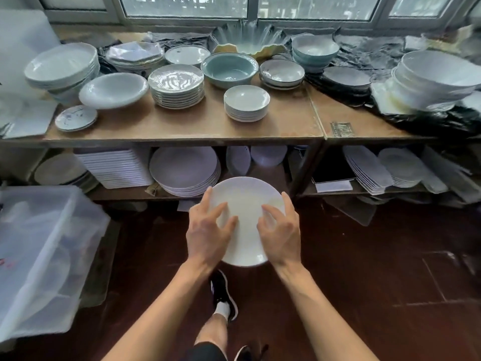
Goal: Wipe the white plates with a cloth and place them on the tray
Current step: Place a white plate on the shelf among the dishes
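I hold one white plate in front of me, above the dark floor and level with the lower shelf. My left hand grips its left edge, with curled fingers lying on the plate's face. My right hand grips the right edge the same way. No cloth shows in either hand. A stack of small white plates stands on the wooden table top. No tray is in view.
The wooden table carries several stacks of plates and bowls, among them a teal bowl. Its lower shelf holds large white plates and square dishes. A clear plastic bin stands on the left. My foot is below the plate.
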The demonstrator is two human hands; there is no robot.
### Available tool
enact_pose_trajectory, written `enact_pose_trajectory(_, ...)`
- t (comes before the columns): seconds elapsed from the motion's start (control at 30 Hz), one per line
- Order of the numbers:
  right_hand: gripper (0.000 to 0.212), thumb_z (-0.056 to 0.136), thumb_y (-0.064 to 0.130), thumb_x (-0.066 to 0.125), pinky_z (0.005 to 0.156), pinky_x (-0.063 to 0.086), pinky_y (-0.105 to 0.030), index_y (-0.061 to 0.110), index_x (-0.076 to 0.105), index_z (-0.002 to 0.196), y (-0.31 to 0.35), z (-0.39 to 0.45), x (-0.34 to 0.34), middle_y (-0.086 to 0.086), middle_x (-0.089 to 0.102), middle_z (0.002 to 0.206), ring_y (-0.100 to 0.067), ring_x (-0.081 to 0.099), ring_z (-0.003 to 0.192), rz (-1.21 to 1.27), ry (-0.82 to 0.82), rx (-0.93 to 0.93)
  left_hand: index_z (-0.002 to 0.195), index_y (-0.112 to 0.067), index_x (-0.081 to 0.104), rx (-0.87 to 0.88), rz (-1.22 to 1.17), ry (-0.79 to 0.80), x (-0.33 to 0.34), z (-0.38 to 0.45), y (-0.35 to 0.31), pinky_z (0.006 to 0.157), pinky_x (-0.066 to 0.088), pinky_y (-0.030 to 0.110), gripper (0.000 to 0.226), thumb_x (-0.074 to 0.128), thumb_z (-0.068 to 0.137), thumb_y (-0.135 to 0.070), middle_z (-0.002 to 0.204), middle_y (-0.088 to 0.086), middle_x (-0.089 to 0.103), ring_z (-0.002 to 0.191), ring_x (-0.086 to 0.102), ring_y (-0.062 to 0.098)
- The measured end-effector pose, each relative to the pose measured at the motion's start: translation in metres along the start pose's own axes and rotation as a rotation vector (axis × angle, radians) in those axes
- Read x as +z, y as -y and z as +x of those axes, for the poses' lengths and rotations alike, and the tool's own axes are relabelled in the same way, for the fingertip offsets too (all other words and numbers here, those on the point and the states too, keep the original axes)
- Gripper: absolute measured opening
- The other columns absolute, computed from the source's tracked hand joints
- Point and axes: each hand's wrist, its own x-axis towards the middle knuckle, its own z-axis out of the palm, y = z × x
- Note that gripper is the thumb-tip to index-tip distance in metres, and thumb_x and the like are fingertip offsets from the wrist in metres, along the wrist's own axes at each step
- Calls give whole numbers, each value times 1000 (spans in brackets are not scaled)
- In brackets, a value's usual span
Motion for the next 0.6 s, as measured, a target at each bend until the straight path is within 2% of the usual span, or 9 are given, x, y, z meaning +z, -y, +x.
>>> enact_pose_trajectory(0.17, 31, 88, 14, 68, 105, 36, -30, 18, 73, 118, -5, 83, 19, -11, 38, 157, -36, 44, 133, -19, 3, 13, 118, -25, 74, -1, -39, 10, 30, 81, -4, 99, 46, 43, 35, 79, 85, -37, 162, -4, 37, 134, 44, 28)
enact_pose_trajectory(0.33, 31, 89, 17, 68, 108, 39, -35, 17, 72, 120, 4, 163, 36, -10, 36, 158, -34, 44, 134, -34, -11, 35, 117, -27, 74, 7, -81, 48, 47, 168, -9, 97, 48, 45, 35, 80, 85, -37, 162, -8, 35, 136, 41, 23)
enact_pose_trajectory(0.5, 31, 88, 16, 69, 109, 35, -30, 15, 73, 119, 15, 228, 47, -11, 37, 158, -35, 44, 133, -18, -30, 80, 115, -26, 74, 27, -95, 64, 54, 238, -18, 98, 45, 39, 33, 80, 84, -35, 161, -6, 38, 135, 43, 26)
enact_pose_trajectory(0.6, 30, 88, 15, 69, 107, 33, -27, 13, 73, 118, 18, 263, 55, -11, 39, 156, -35, 44, 132, 13, -32, 72, 117, -29, 74, 25, -101, 60, 62, 273, -20, 100, 44, 42, 34, 79, 84, -37, 162, -7, 36, 138, 40, 25)
